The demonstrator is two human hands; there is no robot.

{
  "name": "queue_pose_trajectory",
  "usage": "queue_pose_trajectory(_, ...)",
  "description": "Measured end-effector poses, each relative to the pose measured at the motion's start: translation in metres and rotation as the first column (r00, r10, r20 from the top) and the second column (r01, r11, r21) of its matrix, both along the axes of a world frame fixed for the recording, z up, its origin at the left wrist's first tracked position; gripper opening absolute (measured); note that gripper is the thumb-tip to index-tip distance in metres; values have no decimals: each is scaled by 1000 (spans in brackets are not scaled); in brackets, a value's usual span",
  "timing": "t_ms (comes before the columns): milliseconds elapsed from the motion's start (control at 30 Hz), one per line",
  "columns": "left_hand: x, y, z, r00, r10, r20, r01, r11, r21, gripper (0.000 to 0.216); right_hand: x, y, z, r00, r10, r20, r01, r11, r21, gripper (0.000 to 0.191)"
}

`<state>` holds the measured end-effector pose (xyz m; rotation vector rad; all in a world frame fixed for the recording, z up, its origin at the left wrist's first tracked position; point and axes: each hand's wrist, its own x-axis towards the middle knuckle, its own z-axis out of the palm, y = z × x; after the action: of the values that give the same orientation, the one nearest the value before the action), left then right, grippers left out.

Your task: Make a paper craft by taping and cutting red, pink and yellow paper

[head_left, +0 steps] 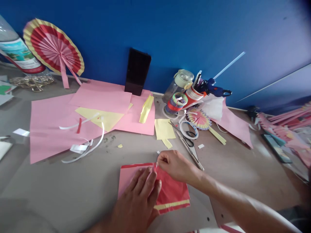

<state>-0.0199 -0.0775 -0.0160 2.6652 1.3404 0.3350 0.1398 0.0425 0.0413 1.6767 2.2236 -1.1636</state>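
A layered paper piece, pink on the left and red with a yellow stripe on the right, lies on the grey table near its front. My left hand rests flat on the piece with fingers stretched out, pressing it down. My right hand pinches something small and white at the paper's top edge, fingers closed. Scissors lie just behind my right hand.
Large pink sheets with yellow paper and white strips cover the left middle. A finished paper fan leans on the blue wall, beside a black phone. Tape rolls, a cup, a glue gun and a small fan crowd the back right.
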Motion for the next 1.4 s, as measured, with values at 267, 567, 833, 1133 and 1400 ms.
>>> queue_pose_trajectory(267, -1, -3, -2, 1000, 8, 4, -8, 1000, 6, 57, 2, -1, -1, 1000, 18, -15, -18, 1000, 26, 18)
queue_pose_trajectory(567, 1, -2, -2, 999, 44, 7, -44, 999, -12, 56, 0, 0, 1, 1000, 6, 7, -6, 1000, 6, 17)
queue_pose_trajectory(833, 0, 1, 3, 999, 30, -21, -31, 997, -64, 56, -2, 0, 3, 1000, 2, 0, -2, 1000, -4, 17)
queue_pose_trajectory(1133, 1, 4, 7, 999, 27, -17, -28, 998, -57, 55, 0, 0, 1, 1000, -1, -14, 1, 1000, -2, 19)
queue_pose_trajectory(1400, 2, 7, 12, 998, -25, -54, 23, 998, -51, 55, 0, 1, 7, 1000, 13, 21, -13, 1000, -1, 16)
